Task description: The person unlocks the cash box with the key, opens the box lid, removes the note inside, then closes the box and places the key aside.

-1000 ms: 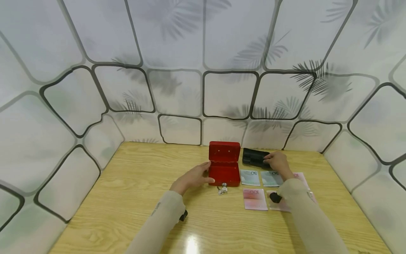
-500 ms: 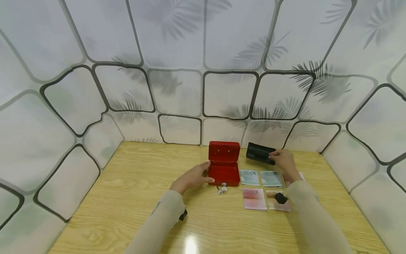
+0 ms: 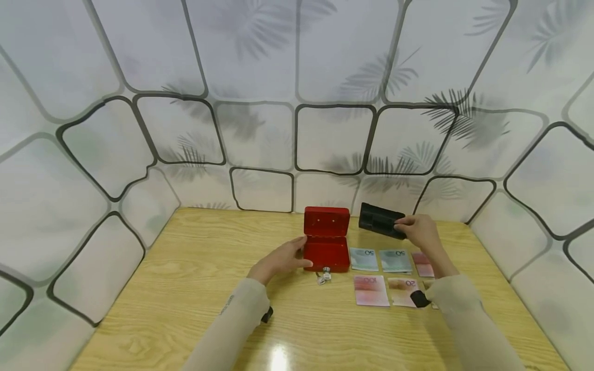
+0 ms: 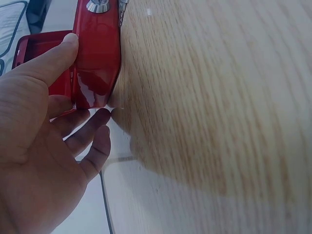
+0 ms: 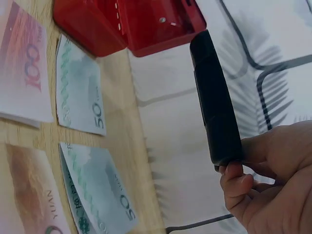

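A red metal cash box [image 3: 326,255] stands with its lid raised at the back of the table, and no contents show inside. My left hand [image 3: 280,262] holds its left side; in the left wrist view the thumb lies at the rim and the fingers bend around the end wall [image 4: 92,85]. A small lock with keys [image 3: 326,273] is at the front of the box. My right hand [image 3: 421,231] pinches the right end of a long black wallet [image 3: 379,220], held up above the tabletop. The wallet's narrow edge [image 5: 214,102] faces the right wrist camera.
Green 50 notes [image 3: 364,259] lie just right of the box. Nearer are a pink 100 note [image 3: 371,290] and a brownish 20 note [image 3: 402,289]. Another pink note [image 3: 421,263] is partly behind my right forearm. Patterned fabric walls [image 3: 260,134] rise at the table's back and sides.
My right hand has lifted the wallet from the table behind the notes, moving it up and slightly right. More of the notes beneath now show. My left hand stays on the box.
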`<state>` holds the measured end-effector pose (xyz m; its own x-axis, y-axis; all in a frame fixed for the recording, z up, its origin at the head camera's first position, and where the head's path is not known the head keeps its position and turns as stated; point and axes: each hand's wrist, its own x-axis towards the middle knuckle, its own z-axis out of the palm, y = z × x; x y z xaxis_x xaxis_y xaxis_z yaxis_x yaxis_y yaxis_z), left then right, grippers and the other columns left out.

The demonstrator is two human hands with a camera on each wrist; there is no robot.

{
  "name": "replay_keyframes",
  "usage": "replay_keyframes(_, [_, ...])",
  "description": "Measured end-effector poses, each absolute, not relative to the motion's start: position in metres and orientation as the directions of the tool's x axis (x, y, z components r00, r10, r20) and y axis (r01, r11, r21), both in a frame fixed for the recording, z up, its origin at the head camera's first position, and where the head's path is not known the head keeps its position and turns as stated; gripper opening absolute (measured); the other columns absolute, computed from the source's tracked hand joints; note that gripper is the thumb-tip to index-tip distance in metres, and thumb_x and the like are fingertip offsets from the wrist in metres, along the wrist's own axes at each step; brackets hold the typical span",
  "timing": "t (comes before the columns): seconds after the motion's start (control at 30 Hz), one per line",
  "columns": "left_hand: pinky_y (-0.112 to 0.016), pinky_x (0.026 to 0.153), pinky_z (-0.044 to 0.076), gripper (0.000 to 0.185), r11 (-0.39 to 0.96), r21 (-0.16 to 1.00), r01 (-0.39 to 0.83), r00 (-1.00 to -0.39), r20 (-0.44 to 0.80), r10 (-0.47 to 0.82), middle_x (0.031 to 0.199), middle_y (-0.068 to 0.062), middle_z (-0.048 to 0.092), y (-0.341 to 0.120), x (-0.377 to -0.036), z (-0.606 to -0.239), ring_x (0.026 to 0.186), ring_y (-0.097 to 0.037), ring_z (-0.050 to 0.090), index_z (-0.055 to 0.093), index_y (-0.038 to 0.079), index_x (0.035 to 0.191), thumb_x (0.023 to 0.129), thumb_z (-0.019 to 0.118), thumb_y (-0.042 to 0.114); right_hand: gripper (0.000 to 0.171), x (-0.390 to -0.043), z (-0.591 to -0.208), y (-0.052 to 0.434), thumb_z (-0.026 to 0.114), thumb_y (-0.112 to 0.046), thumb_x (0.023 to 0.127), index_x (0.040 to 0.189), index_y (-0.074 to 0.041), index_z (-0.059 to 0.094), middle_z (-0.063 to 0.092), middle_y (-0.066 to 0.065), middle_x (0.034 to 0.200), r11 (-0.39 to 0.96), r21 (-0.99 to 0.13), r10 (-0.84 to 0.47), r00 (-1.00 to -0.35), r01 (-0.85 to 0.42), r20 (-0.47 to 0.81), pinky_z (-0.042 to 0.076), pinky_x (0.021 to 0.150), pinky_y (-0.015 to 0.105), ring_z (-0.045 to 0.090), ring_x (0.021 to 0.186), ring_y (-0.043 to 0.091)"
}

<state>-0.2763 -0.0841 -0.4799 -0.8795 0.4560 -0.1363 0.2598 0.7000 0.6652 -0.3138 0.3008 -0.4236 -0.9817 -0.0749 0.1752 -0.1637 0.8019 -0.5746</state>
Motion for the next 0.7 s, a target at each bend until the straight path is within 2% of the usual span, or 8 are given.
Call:
replay_keyframes(0.2, [-0.046,0.123,0.027,0.082,0.700,0.663,0.266,-0.879,-0.132,0.459,0.169,-0.010,0.026,-0.084,-0.276,-0.480,0.154,-0.030,0.026,0.026,0.008,0.164,0.101,0.069,0.037,0.023,-0.296,-0.414,0.292,0.072,-0.017,0.098,0.106,0.003,0.079,0.070,0.029,0.118,0.796,-0.580,-0.098,-0.982,-0.176,0.163,0.053,0.079,0.049,0.065,0.101,0.042])
replay_keyframes(0.47, [-0.045,0.123,0.027,0.082,0.707,0.651,0.278,-0.877,-0.127,0.463,0.169,-0.009,0.026,-0.084,-0.278,-0.482,0.154,-0.030,0.026,0.026,0.008,0.164,0.101,0.069,0.038,0.025,-0.272,-0.410,0.277,0.073,-0.020,0.099,0.109,0.002,0.079,0.069,0.028,0.120,0.752,-0.641,-0.134,-0.988,-0.153,0.079,0.048,0.065,0.034,0.062,0.086,0.028])
replay_keyframes(0.7, [-0.045,0.123,0.027,0.082,0.698,0.654,0.291,-0.873,-0.116,0.474,0.168,-0.012,0.026,-0.085,-0.279,-0.483,0.154,-0.031,0.027,0.027,0.005,0.163,0.101,0.070,0.036,0.017,-0.265,-0.422,0.253,0.074,-0.015,0.096,0.102,0.000,0.081,0.075,0.020,0.107,0.736,-0.655,-0.179,-0.982,-0.171,0.056,0.052,0.068,0.035,0.067,0.088,0.027])
